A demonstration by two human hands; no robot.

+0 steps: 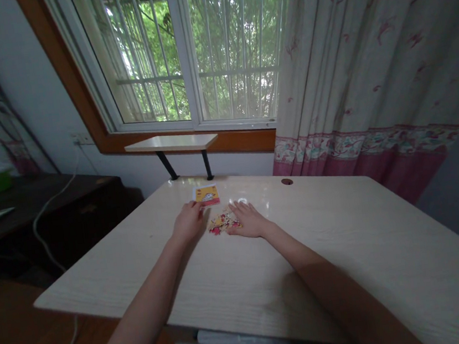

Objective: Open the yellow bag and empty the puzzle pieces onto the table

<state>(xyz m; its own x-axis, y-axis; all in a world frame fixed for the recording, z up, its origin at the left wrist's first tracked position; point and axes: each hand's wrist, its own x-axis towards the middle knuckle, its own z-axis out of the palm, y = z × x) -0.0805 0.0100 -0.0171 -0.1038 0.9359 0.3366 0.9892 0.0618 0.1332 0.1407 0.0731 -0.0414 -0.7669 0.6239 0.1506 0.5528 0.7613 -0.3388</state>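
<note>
Puzzle pieces (221, 222), a small loose heap in yellow, pink and red, are lying on the pale wooden table (347, 247), just in front of the small orange card (206, 195), which is lying flat toward the table's far edge; the right hand (249, 219) is resting palm down just to the right of the heap, its fingers spread and nearly flat, the thumb side touching the pieces, gripping nothing that can be seen; the left hand (189, 222) is sitting just left of the heap and directly before the card, its fingers curling loosely under so that the knuckles are showing, the fingertips reaching toward the card's near edge; whether it is pinching a piece or only touching the tabletop cannot be told from this view. Beyond the card, a small white shelf (171, 143) is standing out under the barred window (193, 48); a round cable hole (286, 181) is showing in the table to the right of the card; a floral curtain (367, 66) is hanging farther right.
</note>
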